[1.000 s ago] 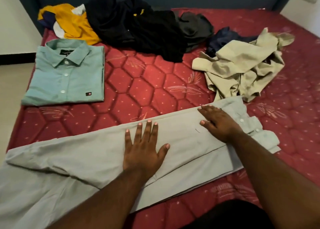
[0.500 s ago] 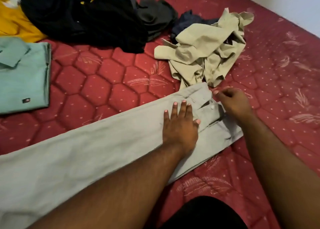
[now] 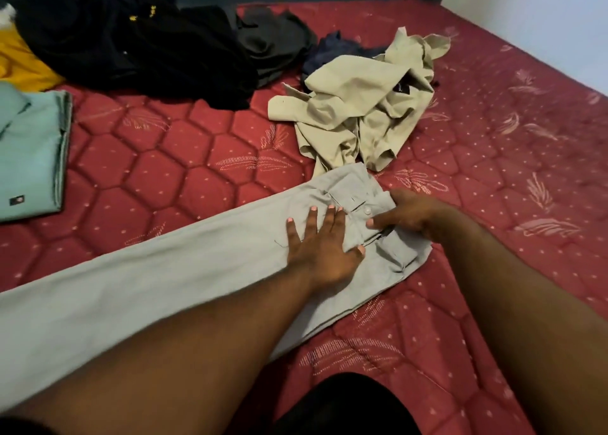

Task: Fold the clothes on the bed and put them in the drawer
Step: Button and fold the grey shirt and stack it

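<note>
Pale grey trousers (image 3: 171, 280) lie stretched across the red quilted mattress (image 3: 171, 178), folded lengthwise, waistband to the right. My left hand (image 3: 320, 244) presses flat on them just left of the waistband, fingers spread. My right hand (image 3: 408, 212) rests on the waistband by the button, its thumb on the cloth and its fingers curled at the edge. A folded teal shirt (image 3: 29, 158) lies at the left edge.
A crumpled beige garment (image 3: 365, 105) lies just beyond the waistband. Black clothes (image 3: 138, 46), a dark grey piece (image 3: 273, 36), a navy piece (image 3: 332, 49) and a yellow garment (image 3: 19, 66) are heaped along the far side. A pale wall (image 3: 543, 16) borders the right.
Both hands slid right along the trousers to the waistband. The right hand went from flat on the cloth to the waistband edge, and my view turned right.
</note>
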Demonstrator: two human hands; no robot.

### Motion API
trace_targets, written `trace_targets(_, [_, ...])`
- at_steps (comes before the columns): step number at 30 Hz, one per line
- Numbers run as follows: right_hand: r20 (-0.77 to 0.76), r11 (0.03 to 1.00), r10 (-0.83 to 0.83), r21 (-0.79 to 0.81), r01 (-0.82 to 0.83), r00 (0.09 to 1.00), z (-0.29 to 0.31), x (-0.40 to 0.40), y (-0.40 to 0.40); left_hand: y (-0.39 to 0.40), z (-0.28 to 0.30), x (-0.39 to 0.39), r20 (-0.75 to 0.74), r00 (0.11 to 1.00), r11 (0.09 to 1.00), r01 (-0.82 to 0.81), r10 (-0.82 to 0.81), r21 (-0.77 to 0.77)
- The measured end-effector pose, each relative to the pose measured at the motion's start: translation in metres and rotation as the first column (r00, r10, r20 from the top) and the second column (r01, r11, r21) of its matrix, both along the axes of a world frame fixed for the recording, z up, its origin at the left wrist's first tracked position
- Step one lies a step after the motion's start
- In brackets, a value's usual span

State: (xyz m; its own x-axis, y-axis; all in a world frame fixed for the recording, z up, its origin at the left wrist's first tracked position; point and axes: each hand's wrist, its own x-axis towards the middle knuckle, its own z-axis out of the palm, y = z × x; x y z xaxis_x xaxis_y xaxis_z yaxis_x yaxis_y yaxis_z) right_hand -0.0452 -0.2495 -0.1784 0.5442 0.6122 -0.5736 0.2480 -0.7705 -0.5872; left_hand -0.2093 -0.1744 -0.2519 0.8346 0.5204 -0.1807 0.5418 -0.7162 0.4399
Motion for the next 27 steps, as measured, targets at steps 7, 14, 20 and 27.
trace_targets(7, [0.705,0.928,0.372,-0.283,-0.241,0.604,0.037,-0.114,0.018,0.016,0.055,-0.031,-0.076,0.526,-0.012,-0.125,0.847,-0.992])
trace_targets(14, [0.069,0.897,-0.331,0.332,0.292,0.941,0.033,-0.155,-0.007,0.01,0.051,-0.045,-0.203,0.675,-0.18,-0.105,0.71,-0.978])
trace_targets(20, [0.205,0.903,-0.427,0.047,0.427,0.881,0.007,-0.135,-0.024,0.005,0.061,-0.018,-0.08,0.616,0.093,-0.244,0.784,-0.965])
trace_targets(27, [0.227,0.957,-0.29,0.045,0.288,0.93,-0.001,-0.129,-0.021,0.0,0.071,-0.008,0.143,0.616,0.33,-0.201,0.775,-0.922])
